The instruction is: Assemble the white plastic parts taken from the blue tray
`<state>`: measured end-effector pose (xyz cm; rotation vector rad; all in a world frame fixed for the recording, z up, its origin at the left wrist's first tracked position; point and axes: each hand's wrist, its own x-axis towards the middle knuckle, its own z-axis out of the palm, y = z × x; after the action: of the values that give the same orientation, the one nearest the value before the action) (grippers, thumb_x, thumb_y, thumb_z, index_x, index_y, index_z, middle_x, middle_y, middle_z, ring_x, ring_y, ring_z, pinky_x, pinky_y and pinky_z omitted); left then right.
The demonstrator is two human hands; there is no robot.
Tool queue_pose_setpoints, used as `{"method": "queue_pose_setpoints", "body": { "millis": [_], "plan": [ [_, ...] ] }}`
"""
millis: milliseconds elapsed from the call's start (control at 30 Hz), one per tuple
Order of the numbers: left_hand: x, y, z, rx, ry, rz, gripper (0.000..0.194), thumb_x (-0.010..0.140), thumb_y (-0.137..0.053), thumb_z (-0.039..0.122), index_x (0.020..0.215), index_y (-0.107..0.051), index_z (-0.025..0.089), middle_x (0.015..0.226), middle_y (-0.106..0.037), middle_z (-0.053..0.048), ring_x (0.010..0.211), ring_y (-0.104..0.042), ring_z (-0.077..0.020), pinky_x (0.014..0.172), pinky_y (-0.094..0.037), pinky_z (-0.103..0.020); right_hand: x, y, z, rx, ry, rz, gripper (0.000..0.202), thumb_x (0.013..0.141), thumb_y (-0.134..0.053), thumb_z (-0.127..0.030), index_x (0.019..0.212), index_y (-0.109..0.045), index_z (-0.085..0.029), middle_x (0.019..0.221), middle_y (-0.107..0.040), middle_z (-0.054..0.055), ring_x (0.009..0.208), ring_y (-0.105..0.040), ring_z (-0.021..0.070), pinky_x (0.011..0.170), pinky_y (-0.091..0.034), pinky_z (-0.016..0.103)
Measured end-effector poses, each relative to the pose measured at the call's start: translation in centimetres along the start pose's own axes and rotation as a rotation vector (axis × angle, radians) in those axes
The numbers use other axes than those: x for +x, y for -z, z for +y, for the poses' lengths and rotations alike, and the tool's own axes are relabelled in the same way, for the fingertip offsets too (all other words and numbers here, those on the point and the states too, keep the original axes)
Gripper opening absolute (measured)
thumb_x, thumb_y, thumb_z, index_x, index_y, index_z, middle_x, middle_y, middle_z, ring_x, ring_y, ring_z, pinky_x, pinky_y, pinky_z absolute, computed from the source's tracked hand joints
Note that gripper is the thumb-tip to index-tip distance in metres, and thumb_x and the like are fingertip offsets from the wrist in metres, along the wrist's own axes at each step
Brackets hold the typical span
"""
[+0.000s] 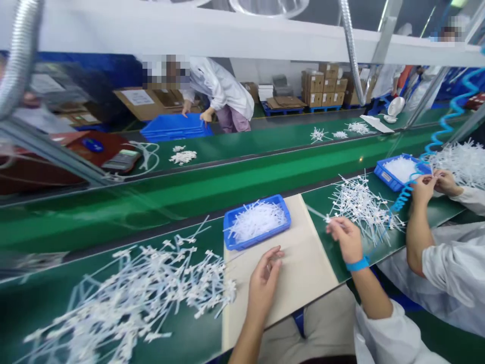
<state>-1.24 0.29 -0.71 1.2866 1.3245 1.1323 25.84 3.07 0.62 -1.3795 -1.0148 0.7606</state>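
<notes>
My right hand (346,238), with a blue band on its wrist, pinches a thin translucent plastic tube with a small white fitting (327,218). It is at the near left edge of a pile of similar tubes (358,202). Over the beige board (291,273) is my left hand (266,277), its fingers loosely curled and the thumb apart, with nothing visible in it. Just beyond that hand, a blue tray (257,243) full of short translucent white tubes (257,221) stands on the board.
A large pile of tubes with white fittings (151,283) covers the bench at left. To the right, a co-worker's hands (435,183) work beside another blue tray (390,177) and a coiled blue hose (434,144). Across the green conveyor (242,174), a person holds blue crates (176,126).
</notes>
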Motion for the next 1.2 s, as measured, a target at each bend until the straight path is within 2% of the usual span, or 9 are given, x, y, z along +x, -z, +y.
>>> {"method": "queue_pose_setpoints", "body": {
  "millis": [133, 267, 433, 533, 600, 733, 933, 1067, 1200],
  "plan": [
    [-0.2, 0.1, -0.5, -0.074, 0.002, -0.018, 0.051, 0.098, -0.061, 0.059, 0.126, -0.075, 0.019, 0.121, -0.077, -0.013, 0.109, -0.07, -0.0287, 0.093, -0.056, -0.037, 3.2, 5.8, -0.6, -0.452, 0.266, 0.252, 0.061, 0.083, -0.08, -0.061, 0.123, -0.074, -0.016, 0.126, -0.074, 0.019, 0.117, -0.066, 0.0344, 0.102, -0.054, 0.052],
    [-0.4, -0.2, -1.3, -0.233, -0.027, -0.052, 0.061, 0.104, -0.051, 0.065, 0.139, -0.068, 0.018, 0.122, -0.074, -0.014, 0.087, -0.064, -0.022, 0.077, -0.052, -0.032, 2.0, 8.0, -0.8, -0.493, 0.293, 0.295, 0.059, 0.089, -0.075, -0.06, 0.128, -0.071, -0.016, 0.131, -0.073, 0.019, 0.12, -0.068, 0.0341, 0.108, -0.053, 0.055],
    [-0.9, -1.0, -1.3, -0.264, -0.15, -0.216, 0.077, 0.104, -0.038, 0.076, 0.157, -0.054, 0.022, 0.136, -0.068, -0.017, 0.082, -0.061, -0.0198, 0.075, -0.053, -0.033, -3.2, 2.9, -0.6, -0.331, 0.17, -0.186, 0.038, 0.097, -0.071, -0.048, 0.124, -0.076, -0.021, 0.113, -0.079, 0.013, 0.096, -0.075, 0.0277, 0.091, -0.061, 0.043],
    [-1.2, -1.1, -0.7, -0.181, -0.266, -0.294, 0.09, 0.099, -0.034, 0.085, 0.162, -0.051, 0.023, 0.15, -0.059, -0.019, 0.102, -0.066, -0.0263, 0.099, -0.056, -0.042, -5.7, -2.1, -0.5, -0.254, 0.202, -0.498, 0.04, 0.096, -0.074, -0.041, 0.134, -0.075, -0.025, 0.119, -0.077, 0.012, 0.093, -0.072, 0.026, 0.084, -0.06, 0.04],
    [-1.3, -1.1, -0.2, -0.112, -0.339, -0.317, 0.094, 0.097, -0.035, 0.087, 0.163, -0.049, 0.021, 0.157, -0.053, -0.02, 0.126, -0.061, -0.033, 0.117, -0.048, -0.049, -6.6, -4.9, -0.4, -0.211, 0.236, -0.598, 0.031, 0.097, -0.073, -0.037, 0.126, -0.078, -0.027, 0.118, -0.075, 0.011, 0.098, -0.071, 0.0269, 0.084, -0.059, 0.039],
    [-1.3, -1.0, 0.6, -0.075, -0.394, -0.333, 0.091, 0.1, -0.033, 0.083, 0.16, -0.051, 0.017, 0.155, -0.051, -0.021, 0.148, -0.047, -0.036, 0.129, -0.034, -0.053, -7.0, -7.6, -0.3, -0.172, 0.278, -0.592, 0.018, 0.1, -0.068, -0.035, 0.095, -0.083, -0.026, 0.104, -0.072, 0.009, 0.101, -0.068, 0.0275, 0.088, -0.057, 0.039],
    [-1.4, -1.2, 1.3, -0.009, -0.418, -0.322, 0.071, 0.107, -0.04, 0.069, 0.155, -0.057, 0.02, 0.154, -0.054, -0.019, 0.146, -0.051, -0.0322, 0.127, -0.039, -0.048, -6.0, -6.5, -0.1, -0.12, 0.215, -0.589, 0.021, 0.101, -0.069, -0.04, 0.092, -0.081, -0.025, 0.104, -0.073, 0.009, 0.103, -0.068, 0.0277, 0.093, -0.056, 0.039],
    [-3.0, -0.7, 0.8, 0.195, -0.445, -0.106, 0.046, 0.109, -0.053, 0.046, 0.147, -0.062, 0.022, 0.146, -0.064, -0.016, 0.139, -0.057, -0.03, 0.122, -0.044, -0.048, -5.6, -6.1, 0.6, -0.055, 0.127, -0.545, 0.027, 0.101, -0.068, -0.047, 0.094, -0.078, -0.023, 0.104, -0.076, 0.009, 0.102, -0.069, 0.0277, 0.095, -0.055, 0.04],
    [-5.3, 2.4, -0.6, 0.42, -0.434, 0.185, 0.035, 0.108, -0.053, 0.029, 0.139, -0.065, 0.022, 0.132, -0.069, -0.015, 0.126, -0.065, -0.0285, 0.112, -0.052, -0.045, -5.8, -6.3, 1.1, -0.051, 0.061, -0.534, 0.033, 0.1, -0.068, -0.053, 0.093, -0.077, -0.022, 0.096, -0.075, 0.008, 0.091, -0.068, 0.0255, 0.086, -0.056, 0.037]
  ]
}}
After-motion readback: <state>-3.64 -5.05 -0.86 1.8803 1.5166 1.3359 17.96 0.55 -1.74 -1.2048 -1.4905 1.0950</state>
